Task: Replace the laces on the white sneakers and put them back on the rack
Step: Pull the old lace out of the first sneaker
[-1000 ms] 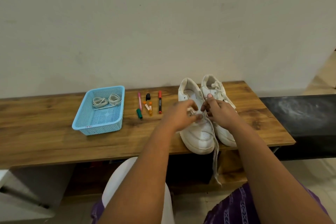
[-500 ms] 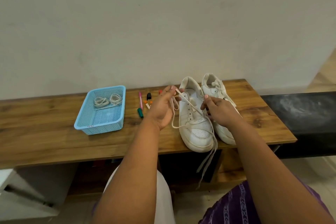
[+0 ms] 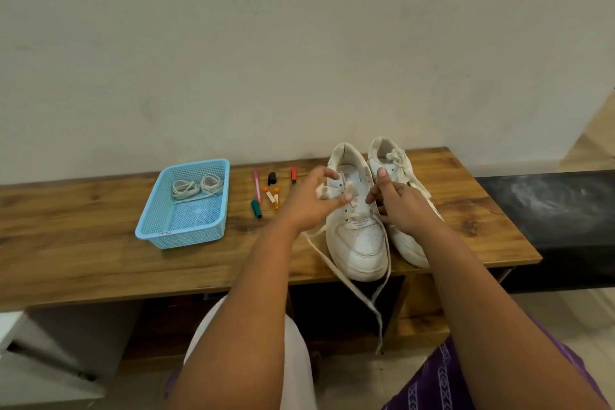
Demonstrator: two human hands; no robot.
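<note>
Two white sneakers stand side by side on a wooden bench top [image 3: 100,263], toes toward me. The left sneaker [image 3: 357,236] has its old lace [image 3: 336,271] pulled loose; the lace's ends trail over the bench's front edge. My left hand [image 3: 309,206] pinches that lace over the shoe's eyelets. My right hand [image 3: 399,206] rests between the shoes, fingers curled at the left sneaker's right eyelet row; whether it grips the lace is unclear. The right sneaker [image 3: 396,170] is still laced and tied. Two coiled spare laces [image 3: 196,188] lie in a blue basket [image 3: 186,233].
Several coloured markers and caps [image 3: 266,193] lie between the basket and the shoes. A plain wall rises directly behind the bench. A dark slab [image 3: 549,203] adjoins the bench at right. Open shelf space sits under the bench top, and my knees are below it.
My left hand, which had drawn the lace up and out to the left, has come back down to the shoe's eyelets. More lace now hangs loose over the bench edge.
</note>
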